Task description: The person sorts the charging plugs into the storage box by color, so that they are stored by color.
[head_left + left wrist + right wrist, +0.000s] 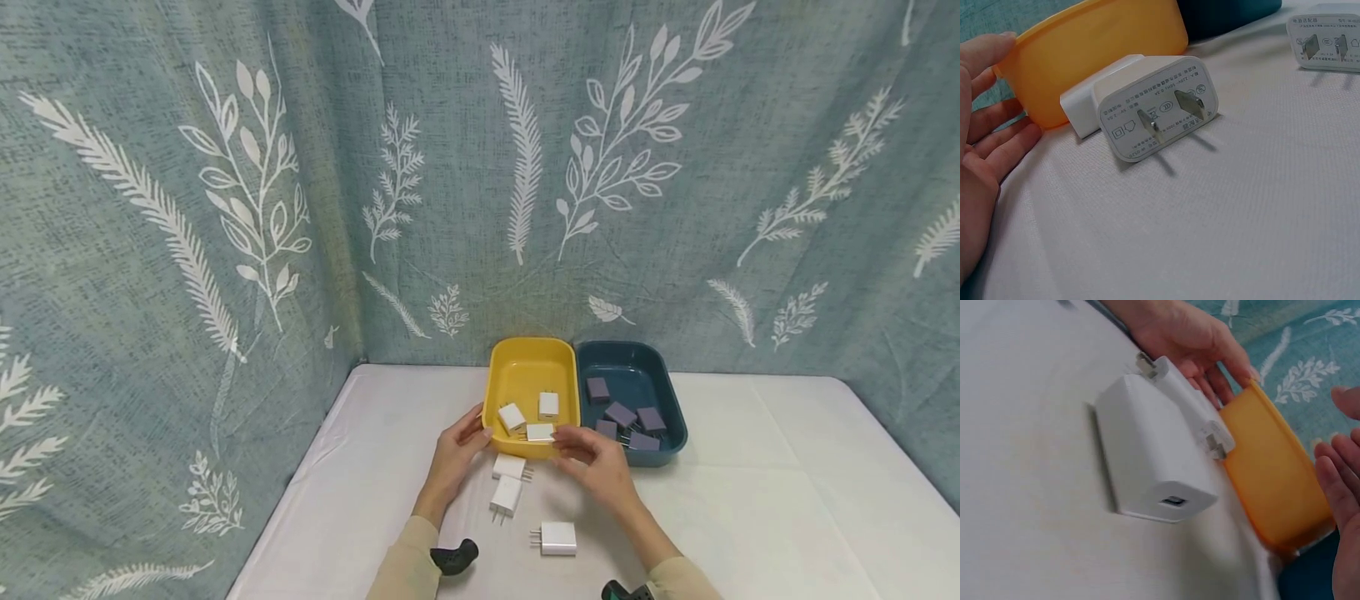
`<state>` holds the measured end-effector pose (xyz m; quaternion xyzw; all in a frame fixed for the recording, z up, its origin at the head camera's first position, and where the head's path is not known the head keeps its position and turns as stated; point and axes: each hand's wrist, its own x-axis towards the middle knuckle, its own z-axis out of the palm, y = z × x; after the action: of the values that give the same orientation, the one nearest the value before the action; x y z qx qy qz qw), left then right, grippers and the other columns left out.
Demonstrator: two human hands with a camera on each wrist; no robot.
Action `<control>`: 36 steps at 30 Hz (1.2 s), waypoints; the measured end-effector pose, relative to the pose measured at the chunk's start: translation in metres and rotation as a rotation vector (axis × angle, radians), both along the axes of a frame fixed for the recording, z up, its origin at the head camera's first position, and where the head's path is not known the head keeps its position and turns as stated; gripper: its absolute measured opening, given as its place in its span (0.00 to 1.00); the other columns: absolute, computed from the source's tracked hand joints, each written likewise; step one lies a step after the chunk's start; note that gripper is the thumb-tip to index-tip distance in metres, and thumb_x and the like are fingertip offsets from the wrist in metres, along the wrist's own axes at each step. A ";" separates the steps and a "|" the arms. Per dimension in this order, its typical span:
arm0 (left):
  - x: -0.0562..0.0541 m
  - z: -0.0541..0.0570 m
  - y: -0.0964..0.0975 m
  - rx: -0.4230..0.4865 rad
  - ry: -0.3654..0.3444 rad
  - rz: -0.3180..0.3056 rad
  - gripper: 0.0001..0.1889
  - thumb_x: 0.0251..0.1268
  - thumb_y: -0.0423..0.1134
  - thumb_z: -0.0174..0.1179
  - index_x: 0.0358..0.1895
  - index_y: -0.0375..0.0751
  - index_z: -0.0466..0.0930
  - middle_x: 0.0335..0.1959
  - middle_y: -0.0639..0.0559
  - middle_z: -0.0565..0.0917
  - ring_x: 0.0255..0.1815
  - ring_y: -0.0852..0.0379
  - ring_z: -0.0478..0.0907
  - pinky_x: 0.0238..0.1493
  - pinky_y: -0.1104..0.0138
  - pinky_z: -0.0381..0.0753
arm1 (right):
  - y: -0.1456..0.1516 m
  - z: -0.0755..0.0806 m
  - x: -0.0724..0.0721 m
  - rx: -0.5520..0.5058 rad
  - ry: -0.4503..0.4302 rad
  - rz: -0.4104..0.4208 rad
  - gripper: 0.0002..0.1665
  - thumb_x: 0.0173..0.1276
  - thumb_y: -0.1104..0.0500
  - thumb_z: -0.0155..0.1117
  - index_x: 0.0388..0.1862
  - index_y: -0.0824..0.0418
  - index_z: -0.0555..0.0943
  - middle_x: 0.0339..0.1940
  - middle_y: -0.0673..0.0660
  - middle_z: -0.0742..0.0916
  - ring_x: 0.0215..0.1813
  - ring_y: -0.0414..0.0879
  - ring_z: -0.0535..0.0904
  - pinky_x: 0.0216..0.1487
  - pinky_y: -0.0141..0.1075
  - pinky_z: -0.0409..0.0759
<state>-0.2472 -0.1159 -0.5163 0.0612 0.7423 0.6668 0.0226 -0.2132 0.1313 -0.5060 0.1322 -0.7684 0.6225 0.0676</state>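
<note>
My left hand [452, 457] holds the near left corner of a yellow tray [517, 350], its thumb over the rim and fingers along the outer wall. Over the tray's near right corner is my right hand [602, 473]. Its fingertips lie at the end of a white charger plug [540, 432] inside. In the right wrist view, this hand's thumb and fingers [1338, 481] stand apart, with nothing visible between them. Two more white plugs, one upright-looking [549, 405] and one tilted [512, 418], are in the tray.
A dark blue tray [670, 379] with several purple-grey plugs [620, 414] adjoins the yellow one. On the white tablecloth, two white plugs [506, 495] lie close together before the yellow tray. Another white plug [558, 538] lies nearer me. A patterned curtain [465, 208] hangs behind.
</note>
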 end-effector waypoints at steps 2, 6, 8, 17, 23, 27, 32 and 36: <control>0.000 0.000 0.000 -0.006 0.003 0.002 0.30 0.68 0.41 0.60 0.72 0.43 0.65 0.66 0.39 0.75 0.66 0.45 0.74 0.65 0.58 0.76 | -0.001 -0.002 0.002 -0.013 -0.013 0.009 0.24 0.55 0.71 0.72 0.53 0.69 0.81 0.48 0.66 0.87 0.50 0.55 0.84 0.53 0.37 0.84; -0.001 -0.001 0.000 0.004 0.007 -0.006 0.30 0.68 0.41 0.60 0.72 0.42 0.65 0.67 0.38 0.74 0.67 0.44 0.73 0.66 0.58 0.75 | -0.003 -0.005 0.006 -0.030 -0.049 0.020 0.24 0.55 0.71 0.72 0.53 0.70 0.81 0.48 0.67 0.86 0.50 0.51 0.84 0.54 0.39 0.84; -0.001 -0.001 0.000 0.009 0.005 -0.009 0.31 0.68 0.41 0.60 0.72 0.42 0.64 0.67 0.38 0.74 0.67 0.43 0.73 0.66 0.58 0.75 | -0.003 -0.007 0.007 -0.036 -0.047 0.038 0.25 0.54 0.70 0.73 0.53 0.71 0.80 0.48 0.68 0.86 0.49 0.48 0.84 0.53 0.37 0.84; -0.001 0.000 0.001 0.017 0.012 -0.015 0.31 0.68 0.41 0.60 0.72 0.41 0.64 0.67 0.37 0.74 0.68 0.42 0.72 0.64 0.62 0.76 | 0.004 -0.013 0.012 -0.011 -0.121 0.048 0.26 0.54 0.66 0.75 0.53 0.68 0.81 0.47 0.64 0.87 0.48 0.43 0.85 0.52 0.32 0.84; -0.001 0.001 0.001 0.029 0.007 -0.017 0.31 0.67 0.42 0.61 0.72 0.41 0.64 0.67 0.37 0.74 0.68 0.43 0.72 0.64 0.64 0.76 | 0.008 -0.013 0.017 -0.015 -0.155 0.076 0.27 0.57 0.67 0.73 0.56 0.70 0.79 0.50 0.67 0.86 0.49 0.43 0.85 0.53 0.32 0.84; 0.000 0.001 0.001 0.031 0.011 -0.015 0.31 0.67 0.42 0.61 0.72 0.41 0.65 0.67 0.37 0.74 0.68 0.43 0.73 0.63 0.66 0.77 | 0.010 -0.014 0.020 -0.017 -0.166 0.101 0.28 0.56 0.66 0.73 0.57 0.70 0.78 0.51 0.68 0.85 0.49 0.43 0.85 0.53 0.32 0.84; 0.000 0.001 0.001 0.025 0.009 -0.006 0.31 0.68 0.41 0.61 0.72 0.42 0.65 0.67 0.37 0.74 0.67 0.44 0.73 0.63 0.66 0.77 | 0.013 -0.018 0.024 0.021 -0.181 0.154 0.28 0.57 0.62 0.74 0.56 0.70 0.78 0.51 0.68 0.85 0.49 0.43 0.85 0.53 0.30 0.83; 0.000 0.001 0.001 0.018 0.007 -0.003 0.30 0.68 0.40 0.61 0.72 0.42 0.65 0.67 0.38 0.74 0.67 0.45 0.73 0.64 0.63 0.76 | 0.016 -0.019 0.026 0.026 -0.188 0.207 0.29 0.58 0.62 0.73 0.57 0.71 0.78 0.51 0.69 0.85 0.50 0.46 0.85 0.53 0.30 0.83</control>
<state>-0.2468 -0.1148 -0.5156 0.0649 0.7362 0.6733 0.0203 -0.1870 0.1475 -0.5245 0.1526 -0.7617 0.6257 -0.0709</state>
